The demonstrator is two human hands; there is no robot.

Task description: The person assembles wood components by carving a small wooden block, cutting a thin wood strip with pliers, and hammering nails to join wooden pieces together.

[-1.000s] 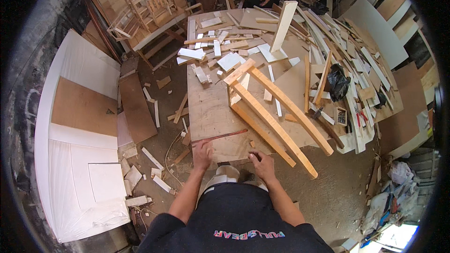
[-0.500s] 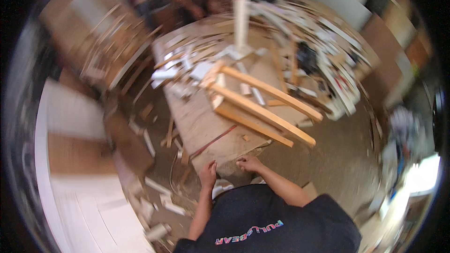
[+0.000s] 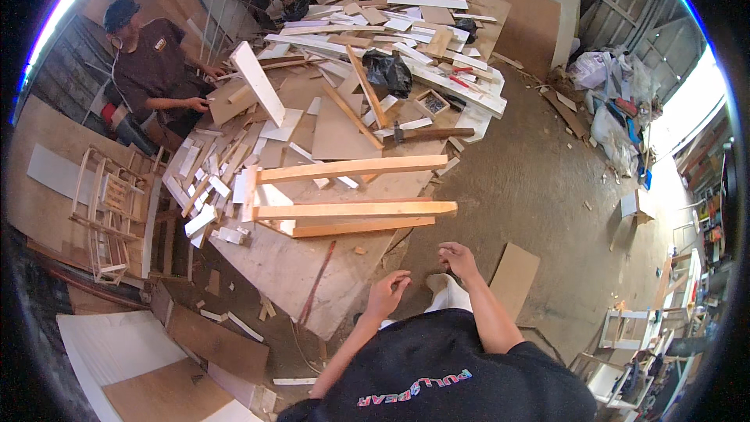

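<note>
Left hand half-curled, looks empty; right hand loosely curled, can't tell if pinching anything. Reddish strip on table, then wooden frame lying down, legs pointing right; hammer beyond, co-worker far left.

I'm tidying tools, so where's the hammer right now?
In the head view, the hammer lies right of centre, just below the small open box.
</note>
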